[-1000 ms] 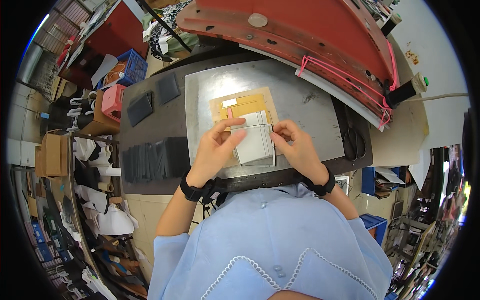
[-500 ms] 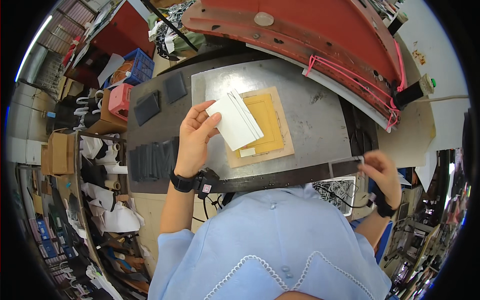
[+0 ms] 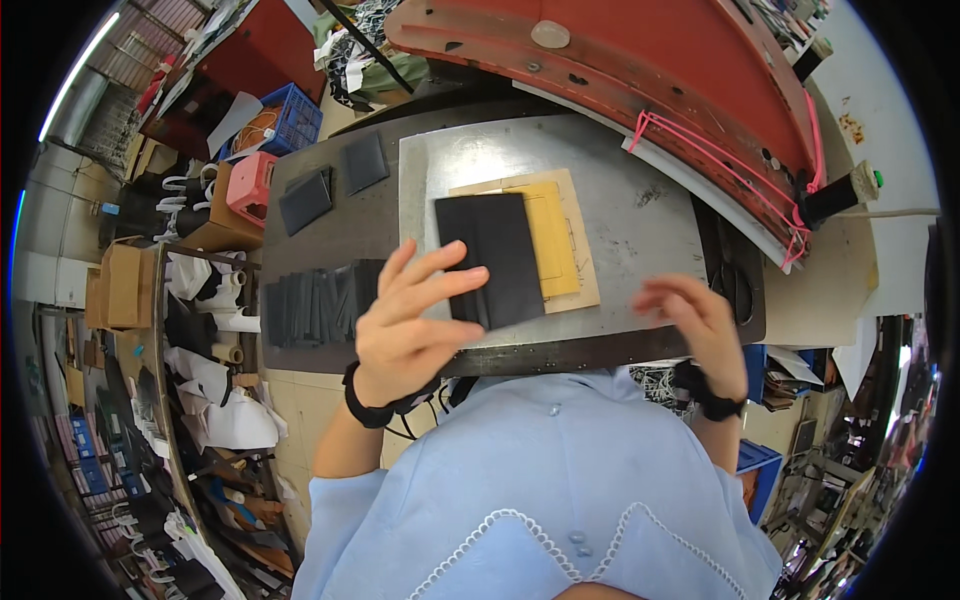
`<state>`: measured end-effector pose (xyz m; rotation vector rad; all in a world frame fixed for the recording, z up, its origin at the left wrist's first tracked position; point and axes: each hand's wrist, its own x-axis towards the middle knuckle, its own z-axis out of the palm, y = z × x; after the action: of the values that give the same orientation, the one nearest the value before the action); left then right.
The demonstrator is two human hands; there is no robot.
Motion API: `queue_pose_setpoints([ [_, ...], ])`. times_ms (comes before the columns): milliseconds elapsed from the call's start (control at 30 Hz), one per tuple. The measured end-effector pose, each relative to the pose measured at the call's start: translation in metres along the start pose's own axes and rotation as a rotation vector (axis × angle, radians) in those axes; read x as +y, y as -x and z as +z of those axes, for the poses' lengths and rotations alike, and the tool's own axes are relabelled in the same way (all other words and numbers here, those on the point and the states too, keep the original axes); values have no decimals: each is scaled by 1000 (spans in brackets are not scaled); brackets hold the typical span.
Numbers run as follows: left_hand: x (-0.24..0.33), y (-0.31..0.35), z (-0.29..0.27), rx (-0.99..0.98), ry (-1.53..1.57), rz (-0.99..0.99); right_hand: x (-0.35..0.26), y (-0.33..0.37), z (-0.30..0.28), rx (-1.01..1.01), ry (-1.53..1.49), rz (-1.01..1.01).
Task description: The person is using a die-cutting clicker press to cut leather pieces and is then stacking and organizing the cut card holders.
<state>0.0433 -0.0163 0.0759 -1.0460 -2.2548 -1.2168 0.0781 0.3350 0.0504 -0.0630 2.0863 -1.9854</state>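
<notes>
A flat black rectangular panel (image 3: 492,235) covers part of a yellow template (image 3: 552,240) on a tan board (image 3: 585,255). My left hand (image 3: 410,320) is over the panel's near left corner, fingers stretched and spread across it; its fingertips appear to touch the dark surface. Off to the right, my right hand (image 3: 705,325) is above the table's near edge, a little blurred, its fingers loosely apart and nothing visible in them. Beneath the board is a grey metal plate (image 3: 640,240).
Dark strips (image 3: 318,305) lie in a row at the table's left, with black pieces (image 3: 306,200) behind them. A red machine beam (image 3: 640,60) with pink cord overhangs the far right. Scissors (image 3: 737,292) rest by the right edge. A pink stool (image 3: 250,190) stands left.
The white folded piece in my left hand no longer shows; a black panel is there, over the template. My left hand's fingers have spread. My right hand moved left, away from a grey rectangular outline.
</notes>
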Motion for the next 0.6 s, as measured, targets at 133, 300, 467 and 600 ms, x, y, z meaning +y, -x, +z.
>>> queue_pose_setpoints([
  [133,5,11,19,-9,103,-37,-5,-44,75,-222,-338,66],
  [300,1,27,32,192,579,-601,9,-62,93,-93,-224,95],
  [467,-16,36,27,181,918,-913,19,-65,100,-77,-190,91],
  [600,-16,34,31,186,998,-957,24,-66,103,-67,-208,103],
])
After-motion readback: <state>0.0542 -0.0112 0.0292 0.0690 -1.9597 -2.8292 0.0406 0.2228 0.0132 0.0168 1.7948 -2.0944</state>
